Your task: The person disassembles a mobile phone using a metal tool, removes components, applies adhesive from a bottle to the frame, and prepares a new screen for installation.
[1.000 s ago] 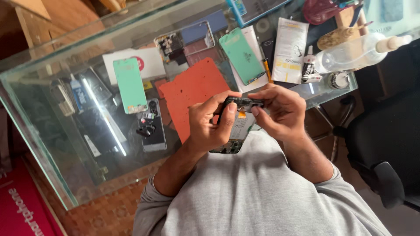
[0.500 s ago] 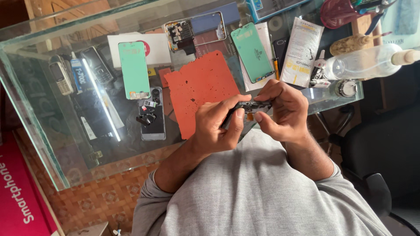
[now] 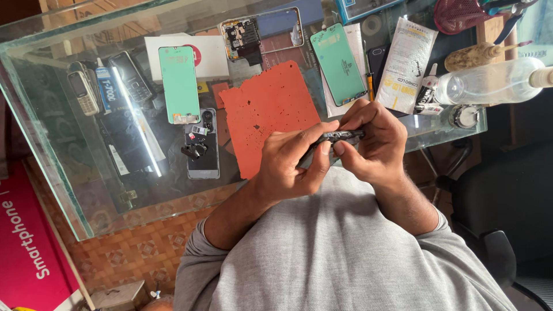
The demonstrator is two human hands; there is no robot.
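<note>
Phone in hand: you held one dark phone body [image 3: 340, 138] edge-on between both hands, above the near edge of the glass table [image 3: 69, 190], just over your grey shirt.
Left hand [image 3: 291, 164]: your grip was pinched on the phone's left end, thumb on its near side and fingers curled over the top.
Right hand [image 3: 371, 144]: your grip was pressed onto the phone's right end, thumb tip against its near edge and fingers folded over the far side.
Mat: one orange perforated mat [image 3: 268, 112] lay on the table just beyond your left hand.
Green screen panels: two, one [image 3: 180, 83] to the left of the mat, one [image 3: 339, 66] beyond your right hand.
Opened phones on the table: two, one grey [image 3: 203, 147] with small black parts lying on it, one [image 3: 262, 31] at the far edge with its board exposed.
Keypad phones: two [image 3: 83, 89] [image 3: 129, 69], seen under the glass at the left.
Bottle: one clear plastic bottle [image 3: 489, 80] lay on its side at the right.
Pouch: one white printed pouch [image 3: 406, 60] lay beside the right green panel.
</note>
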